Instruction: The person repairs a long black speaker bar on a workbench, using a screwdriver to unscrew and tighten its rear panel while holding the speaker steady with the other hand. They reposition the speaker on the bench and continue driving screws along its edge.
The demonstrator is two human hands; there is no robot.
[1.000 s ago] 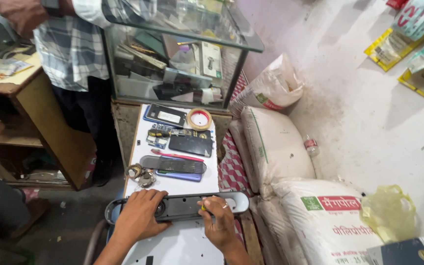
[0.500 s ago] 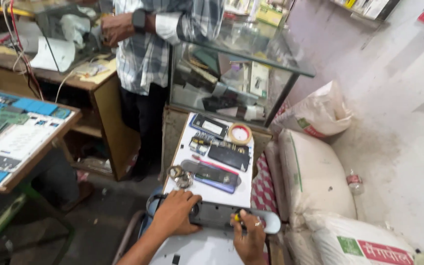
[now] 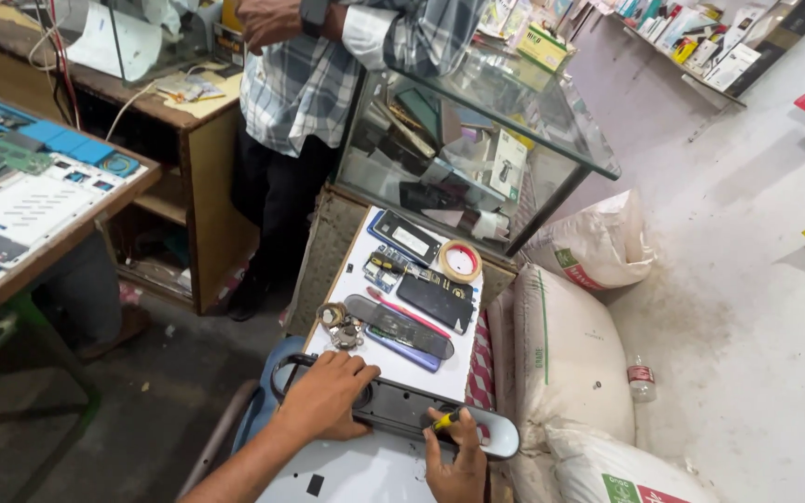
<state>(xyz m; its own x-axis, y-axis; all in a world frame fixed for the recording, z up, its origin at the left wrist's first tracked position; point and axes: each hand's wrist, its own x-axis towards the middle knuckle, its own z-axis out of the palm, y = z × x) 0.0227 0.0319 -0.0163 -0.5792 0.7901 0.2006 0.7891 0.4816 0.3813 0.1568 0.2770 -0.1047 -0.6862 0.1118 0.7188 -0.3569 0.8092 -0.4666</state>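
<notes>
Left hand (image 3: 328, 396) flat, fingers spread, palm pressing down on the left end of the long dark oval casing (image 3: 393, 410) that lies across the white work board (image 3: 365, 470). Nothing gripped there, just weight on top to pin it. Right hand (image 3: 457, 461) closed around a small screwdriver with a yellow and black handle (image 3: 446, 421), tip aimed into the casing near its right, lighter-coloured end (image 3: 496, 438). Can't see the tip or any screw, my fingers cover it.

To do this bit well, I judge: keep the left palm heavy so the casing doesn't swivel on the smooth board, hold the driver upright over the spot, press before turning so it doesn't slip out. The casing's right end overhangs the board edge, so don't lean hard there.

Just beyond the casing on the same board: a dark curved panel (image 3: 400, 326), a black phone (image 3: 435, 301), a bare circuit board (image 3: 386, 266), another dark phone part (image 3: 405, 237), a roll of tape (image 3: 460, 262), and a small heap of round metal parts (image 3: 337, 326) near my left fingers. Keep elbows clear of those. White sacks (image 3: 570, 354) sit just right of the board. Another person in a checked shirt (image 3: 319, 84) stands by the glass display case (image 3: 477, 140), well apart from my hands.
</notes>
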